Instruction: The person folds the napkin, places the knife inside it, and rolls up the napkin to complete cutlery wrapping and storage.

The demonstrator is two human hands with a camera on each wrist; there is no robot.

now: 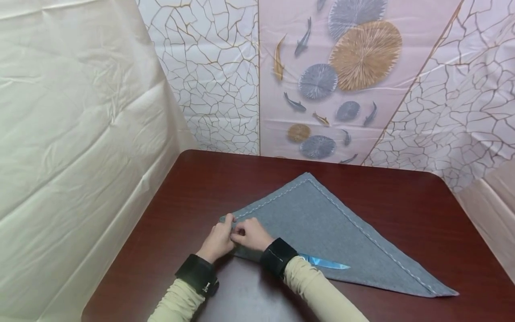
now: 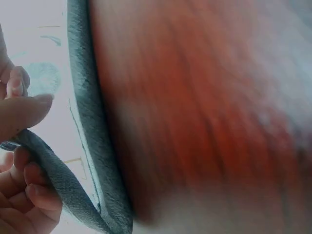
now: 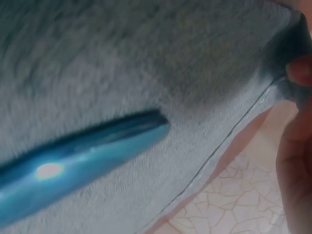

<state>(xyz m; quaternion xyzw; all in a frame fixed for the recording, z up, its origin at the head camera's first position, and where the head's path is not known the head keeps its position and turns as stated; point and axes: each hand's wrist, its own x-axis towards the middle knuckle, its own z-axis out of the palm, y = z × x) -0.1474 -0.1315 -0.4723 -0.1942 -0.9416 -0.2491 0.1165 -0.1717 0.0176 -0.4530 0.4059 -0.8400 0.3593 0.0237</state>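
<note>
A grey felt-like cloth (image 1: pixel 322 223), folded into a triangle with pale running stitches along its two upper edges, lies on the table. At its left corner my left hand (image 1: pixel 219 239) pinches the cloth edge, which bends between thumb and fingers in the left wrist view. Close beside it my right hand (image 1: pixel 251 235) has curled fingers, thumb and forefinger meeting at the same corner. In the right wrist view, fingertips (image 3: pixel 300 72) press the bent cloth; any small thing between them is hidden. A shiny blue tapered object (image 1: pixel 326 262) lies on the cloth, partly behind the right wrist.
The dark red-brown table (image 1: pixel 193 188) has rounded corners and a glossy reflection near its front. Patterned sheeting (image 1: pixel 225 80) hangs behind it, and a cream sheet (image 1: pixel 80 156) at the left. Both wrists wear black bands (image 1: pixel 197 273).
</note>
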